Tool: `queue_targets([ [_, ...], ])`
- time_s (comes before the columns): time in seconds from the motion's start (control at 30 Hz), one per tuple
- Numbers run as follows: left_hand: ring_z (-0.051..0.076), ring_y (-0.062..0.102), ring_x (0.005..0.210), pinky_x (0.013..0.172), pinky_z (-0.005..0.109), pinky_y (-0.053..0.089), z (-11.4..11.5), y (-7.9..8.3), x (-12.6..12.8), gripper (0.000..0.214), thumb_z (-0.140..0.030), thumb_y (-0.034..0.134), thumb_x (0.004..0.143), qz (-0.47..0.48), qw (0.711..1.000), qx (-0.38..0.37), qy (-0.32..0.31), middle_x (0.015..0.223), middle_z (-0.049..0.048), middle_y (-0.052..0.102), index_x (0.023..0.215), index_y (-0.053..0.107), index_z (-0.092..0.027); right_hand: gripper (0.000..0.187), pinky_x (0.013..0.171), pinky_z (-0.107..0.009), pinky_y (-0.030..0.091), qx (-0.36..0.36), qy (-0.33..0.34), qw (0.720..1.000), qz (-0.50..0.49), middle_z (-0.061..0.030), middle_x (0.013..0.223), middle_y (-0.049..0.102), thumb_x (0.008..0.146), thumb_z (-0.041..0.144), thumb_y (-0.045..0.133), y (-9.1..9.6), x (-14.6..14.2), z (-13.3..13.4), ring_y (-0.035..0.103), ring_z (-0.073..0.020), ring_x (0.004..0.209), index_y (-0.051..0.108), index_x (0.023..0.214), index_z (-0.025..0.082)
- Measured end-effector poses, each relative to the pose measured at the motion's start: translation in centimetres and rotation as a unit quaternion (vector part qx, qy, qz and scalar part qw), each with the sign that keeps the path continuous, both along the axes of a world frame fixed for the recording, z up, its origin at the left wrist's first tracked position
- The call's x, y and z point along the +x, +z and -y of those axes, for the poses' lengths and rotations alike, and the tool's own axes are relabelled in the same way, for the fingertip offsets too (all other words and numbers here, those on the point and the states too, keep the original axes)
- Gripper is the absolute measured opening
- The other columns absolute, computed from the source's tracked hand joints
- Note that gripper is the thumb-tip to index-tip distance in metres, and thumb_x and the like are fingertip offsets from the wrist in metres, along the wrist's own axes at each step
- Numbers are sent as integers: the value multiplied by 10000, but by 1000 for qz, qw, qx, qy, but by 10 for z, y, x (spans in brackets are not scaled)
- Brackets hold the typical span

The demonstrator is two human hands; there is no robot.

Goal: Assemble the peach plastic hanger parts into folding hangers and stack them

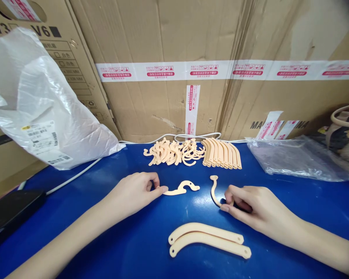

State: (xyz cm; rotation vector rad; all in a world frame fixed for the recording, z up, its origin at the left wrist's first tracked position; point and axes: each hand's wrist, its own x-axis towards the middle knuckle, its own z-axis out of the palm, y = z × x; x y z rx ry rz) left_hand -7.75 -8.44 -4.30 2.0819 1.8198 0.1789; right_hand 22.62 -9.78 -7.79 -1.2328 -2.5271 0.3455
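Between the thumb and fingers of my left hand (141, 188) is the end of a flat, cream-coloured hook-shaped piece (177, 190), its curved part pointing right, with a small hole in it. My right hand (250, 205) pinches a thinner cream-coloured curved piece (213, 190), whose flared tip points up and away; its other end is partly hidden by the fingers. Nearer to me, two long curved cream-coloured bars (209, 242) lie side by side on the blue table, with holes at their ends.
Toward the back lie a heap of small curved pieces (171, 152) and a row of long bars (222, 154). Behind them run a white cable (197, 135) and large cardboard boxes (151, 104). A white plastic bag (55, 112) stands left; a clear bag (299, 159) lies right.
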Motion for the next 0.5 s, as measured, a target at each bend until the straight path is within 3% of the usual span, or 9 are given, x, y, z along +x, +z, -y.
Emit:
queue_targets([
  [0.17, 164, 442, 499, 499, 250, 248, 1, -1, 0, 354, -582, 533, 778, -10, 1000, 17, 9, 514, -50, 446, 762, 578, -232, 273, 476, -208, 291, -7, -3, 1000, -2, 68, 525, 419, 938, 448, 461, 1, 0, 0, 421, -105, 472, 503, 781, 229],
  [0.27, 158, 419, 488, 492, 247, 243, -6, 4, -5, 424, -641, 521, 758, 48, 996, 14, 68, 504, -44, 451, 749, 587, -222, 268, 478, -210, 287, -7, 0, 1000, 1, 69, 521, 421, 940, 448, 458, 1, 0, 0, 423, -108, 469, 504, 788, 232],
  [0.37, 132, 368, 443, 458, 237, 205, -26, 9, -18, 469, -665, 552, 711, 130, 980, -12, 153, 476, -43, 407, 694, 601, -199, 266, 484, -210, 289, -6, 2, 1000, 4, 68, 530, 432, 946, 440, 449, 2, 0, 1, 429, -108, 473, 499, 789, 231],
  [0.5, 93, 210, 337, 385, 225, 125, -59, 10, -42, 530, -677, 505, 740, 192, 959, -88, 189, 432, -92, 257, 806, 643, -169, 264, 481, -210, 288, -4, 1, 1000, 7, 65, 535, 438, 946, 440, 452, 3, 1, 2, 437, -109, 474, 505, 795, 230],
])
